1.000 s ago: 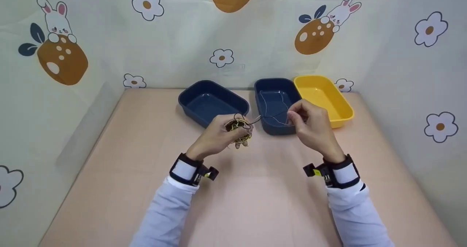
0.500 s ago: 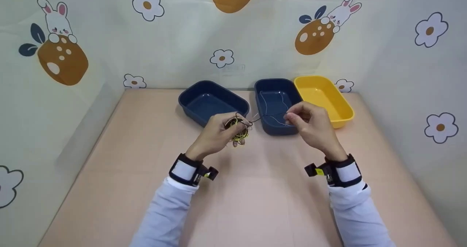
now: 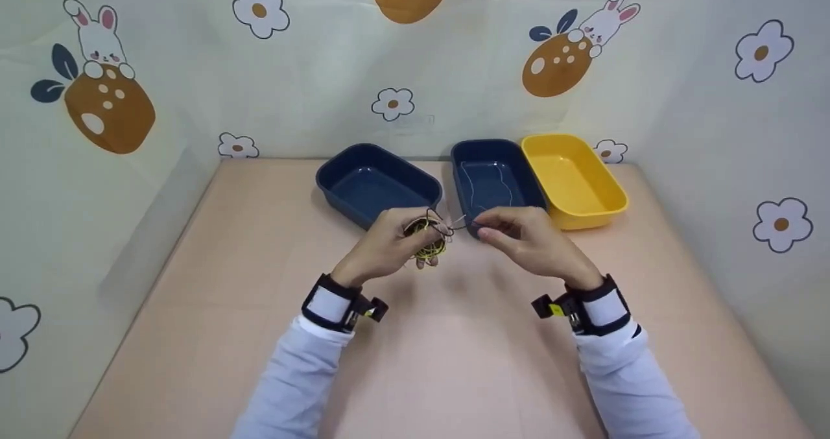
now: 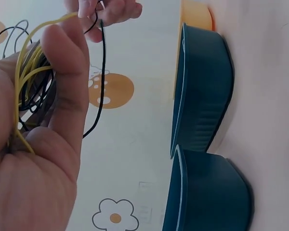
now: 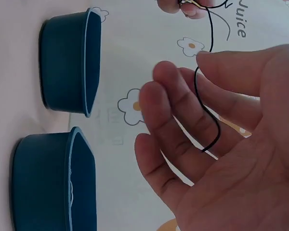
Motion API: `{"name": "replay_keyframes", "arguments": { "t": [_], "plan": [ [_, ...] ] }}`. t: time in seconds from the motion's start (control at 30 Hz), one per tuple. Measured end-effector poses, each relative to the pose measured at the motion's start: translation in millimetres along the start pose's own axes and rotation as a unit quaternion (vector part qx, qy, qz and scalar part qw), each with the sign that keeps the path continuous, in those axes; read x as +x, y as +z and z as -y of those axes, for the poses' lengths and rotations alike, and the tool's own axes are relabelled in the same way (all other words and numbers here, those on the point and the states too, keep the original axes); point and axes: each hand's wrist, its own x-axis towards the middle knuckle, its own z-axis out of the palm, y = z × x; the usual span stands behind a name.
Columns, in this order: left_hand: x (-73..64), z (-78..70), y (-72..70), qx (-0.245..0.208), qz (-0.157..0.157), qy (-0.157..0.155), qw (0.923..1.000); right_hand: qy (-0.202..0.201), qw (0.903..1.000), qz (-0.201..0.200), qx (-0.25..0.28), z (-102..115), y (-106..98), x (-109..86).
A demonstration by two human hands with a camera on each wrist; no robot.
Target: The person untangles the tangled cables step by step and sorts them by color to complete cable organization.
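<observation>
My left hand (image 3: pixel 387 243) grips a tangled bundle of wires (image 3: pixel 429 249), mostly yellow and black with a few pale strands. In the left wrist view the yellow wire (image 4: pixel 18 103) loops past the thumb, and part of the bundle is hidden in the palm. Close by on the right, my right hand (image 3: pixel 541 243) pinches a black wire (image 5: pixel 211 33) between thumb and forefinger. That wire runs from the bundle, and its tail crosses the right palm. A short pale wire end sticks out between the two hands.
A blue tub (image 3: pixel 343 200) stands at the back left. Beside it a second blue tub (image 3: pixel 462 199), partly behind my right hand, has thin white strands (image 3: pixel 511 189) lying in it. The yellow tub (image 3: pixel 587 220) touches that one's right side. A printed cloth wall (image 3: pixel 324 69) rises behind.
My right hand has moved left and slightly down, closer to the left hand, shortening the stretch of black wire between them. The left hand stays nearly in place with the bundle.
</observation>
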Motion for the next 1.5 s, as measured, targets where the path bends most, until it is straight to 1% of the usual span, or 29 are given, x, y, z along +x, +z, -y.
{"name": "replay_keyframes", "arguments": {
  "t": [0.1, 0.2, 0.27, 0.37, 0.47, 0.63, 0.83, 0.93, 1.07, 1.23, 1.3, 1.4, 1.5],
  "plan": [
    [0.5, 0.0, 1.1, 0.011, 0.012, -0.003, 0.9999, -0.038, 0.9992, 0.003, -0.015, 2, 2, 0.1],
    [1.1, 0.5, 1.8, 0.017, 0.017, -0.004, 0.9997, -0.072, 0.9974, -0.004, 0.0, 2, 5, 0.7],
    [1.2, 0.8, 1.9, 0.018, 0.018, -0.003, 0.9997, -0.099, 0.9949, -0.02, -0.001, 2, 6, 1.6],
    [1.1, 0.9, 1.7, 0.023, 0.019, -0.004, 0.9995, -0.136, 0.9894, -0.048, -0.017, 0, 5, 2.8],
    [1.5, 1.3, 1.7, 0.033, 0.019, -0.007, 0.9992, -0.156, 0.9841, -0.074, -0.041, -2, 3, 2.9],
    [2.3, 2.2, 0.5, 0.059, 0.009, -0.007, 0.9982, -0.152, 0.9811, -0.101, -0.064, -3, -7, 0.7],
    [1.6, 1.1, -1.3, 0.058, 0.009, -0.008, 0.9982, -0.143, 0.977, -0.138, -0.077, -6, -19, -2.6],
    [1.0, 1.1, -1.0, 0.056, 0.013, -0.01, 0.9983, -0.143, 0.9757, -0.146, -0.08, -8, -22, -3.1],
    [0.4, 1.6, -0.5, 0.059, 0.012, -0.014, 0.9981, -0.148, 0.9722, -0.162, -0.082, -9, -26, -3.9],
    [0.7, 1.6, -1.8, 0.07, 0.012, -0.012, 0.9974, -0.149, 0.9672, -0.184, -0.092, -13, -34, -6.4],
    [0.6, 1.7, -3.7, 0.07, 0.009, -0.012, 0.9974, -0.142, 0.9647, -0.199, -0.097, -15, -39, -9.1],
    [-0.8, 2.3, -7.7, 0.058, -0.003, -0.021, 0.9981, -0.122, 0.9617, -0.223, -0.103, -21, -50, -14.7],
    [-2.3, 2.9, -10.7, 0.049, -0.011, -0.027, 0.9984, -0.09, 0.9628, -0.233, -0.103, -26, -60, -19.9]
  ]
}}
